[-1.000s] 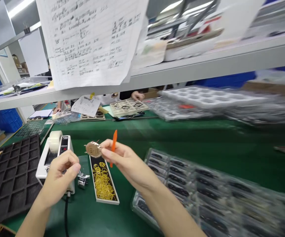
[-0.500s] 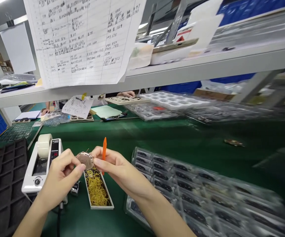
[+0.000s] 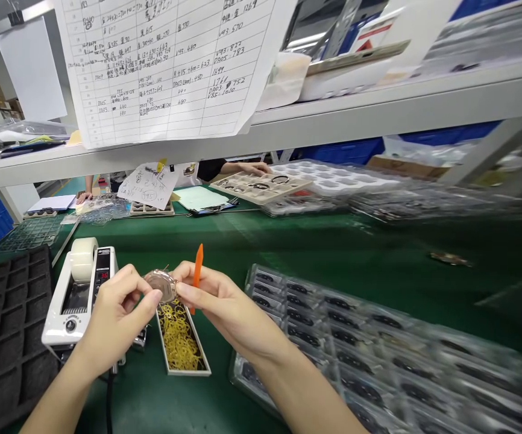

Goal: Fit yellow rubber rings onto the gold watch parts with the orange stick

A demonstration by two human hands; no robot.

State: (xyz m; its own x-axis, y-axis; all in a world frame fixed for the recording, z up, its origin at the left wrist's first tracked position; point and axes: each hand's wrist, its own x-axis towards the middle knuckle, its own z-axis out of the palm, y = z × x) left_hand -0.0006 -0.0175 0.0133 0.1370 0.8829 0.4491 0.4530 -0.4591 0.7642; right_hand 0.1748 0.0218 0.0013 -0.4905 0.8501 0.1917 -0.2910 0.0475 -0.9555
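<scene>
Between my hands is a small round watch case [image 3: 162, 286], shiny and rose-gold, its flat face turned toward me. Thumb and finger of my left hand [image 3: 116, 319] pinch its left edge. My right hand [image 3: 220, 310] grips the opposite edge and also holds an orange pointed plastic stick [image 3: 198, 268], upright between the fingers. Just below the watch case lies a narrow white-edged box [image 3: 188, 373] full of thin yellow rings [image 3: 179, 340]. My fingers partly cover the case's edges.
A white tape dispenser [image 3: 55, 331] stands left, beside a black compartment tray [image 3: 14, 337]. At right are clear plastic trays [image 3: 252, 277] of dark parts. A shelf [image 3: 324, 129] with a handwritten sheet [image 3: 170, 78] crosses above. Behind it, a co-worker's hand [image 3: 254, 168] touches a beige tray [image 3: 283, 188].
The view has shifted slightly, and the co-worker's beige tray shows farther out and tilted. Both my hands keep nearly the same grip on the watch case.
</scene>
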